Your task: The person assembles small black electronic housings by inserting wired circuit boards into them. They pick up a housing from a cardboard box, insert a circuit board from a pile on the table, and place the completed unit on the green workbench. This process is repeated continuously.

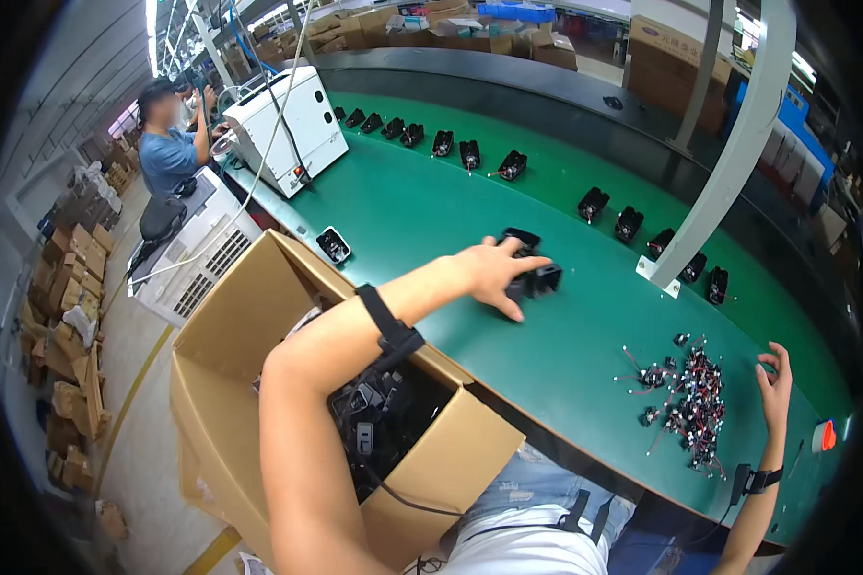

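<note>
My left hand (497,276) reaches across the green workbench with its fingers spread. It lies over a small group of black plastic housings (545,279), touching them; its palm side is hidden. Beneath my left arm stands a cardboard box (460,436) holding many black plastic parts (379,407). My right hand (777,379) is raised at the right, fingers loosely bent and apart, with nothing visible in it. Beside it lies a pile of small wired parts (697,407) with red and black leads.
A row of black housings (513,165) runs along the far side of the bench (403,201). A white post (729,153) rises from it. One housing (334,245) sits near the white machine (288,129). An orange-and-white round item (824,436) is far right. A person (171,144) works at far left.
</note>
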### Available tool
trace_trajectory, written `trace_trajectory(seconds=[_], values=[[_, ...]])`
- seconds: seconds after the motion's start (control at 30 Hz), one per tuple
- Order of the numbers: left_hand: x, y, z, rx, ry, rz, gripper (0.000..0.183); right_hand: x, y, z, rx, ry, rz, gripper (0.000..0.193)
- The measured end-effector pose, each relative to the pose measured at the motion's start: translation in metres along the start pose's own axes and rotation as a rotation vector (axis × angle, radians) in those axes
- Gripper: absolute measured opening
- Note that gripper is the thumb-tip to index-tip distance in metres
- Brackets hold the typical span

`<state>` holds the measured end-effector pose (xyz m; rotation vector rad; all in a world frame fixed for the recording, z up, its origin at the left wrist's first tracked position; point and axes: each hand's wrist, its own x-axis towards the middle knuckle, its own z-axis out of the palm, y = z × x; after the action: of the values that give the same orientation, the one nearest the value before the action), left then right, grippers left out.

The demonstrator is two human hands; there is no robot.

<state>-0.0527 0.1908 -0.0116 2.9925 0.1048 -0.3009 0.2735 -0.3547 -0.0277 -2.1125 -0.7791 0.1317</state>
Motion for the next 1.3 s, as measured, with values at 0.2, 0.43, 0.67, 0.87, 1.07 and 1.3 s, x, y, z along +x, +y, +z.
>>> trace_trajectory(seconds=[0.2,0.43,0.67,0.87,1.07,1.3], values=[[0.011,0.006,-0.033,-0.233,0.448,0.278,0.089,-0.038,-0.063,0.008,-0.276,-0.041,-0.118,0.05],[-0.203,-0.214,0.032,-0.222,0.167,-1.101,0.102,-0.039,-0.095,0.012,-0.116,-0.12,-0.199,0.05],[-0.081,-0.084,0.014,-0.213,0.235,-0.426,0.068,-0.062,-0.098,0.015,-0.104,-0.182,-0.186,0.05],[-0.056,0.024,-0.001,-0.477,0.417,-0.009,0.082,-0.064,-0.119,0.036,-0.211,-0.199,-0.308,0.05],[-0.25,-0.057,0.059,-0.155,0.875,-0.968,0.028,-0.09,-0.007,-0.009,0.155,0.014,-0.116,0.038],[-0.318,-0.016,0.224,-0.528,-0.171,-1.353,0.143,-0.074,0.092,-0.044,0.468,0.148,0.238,0.044]])
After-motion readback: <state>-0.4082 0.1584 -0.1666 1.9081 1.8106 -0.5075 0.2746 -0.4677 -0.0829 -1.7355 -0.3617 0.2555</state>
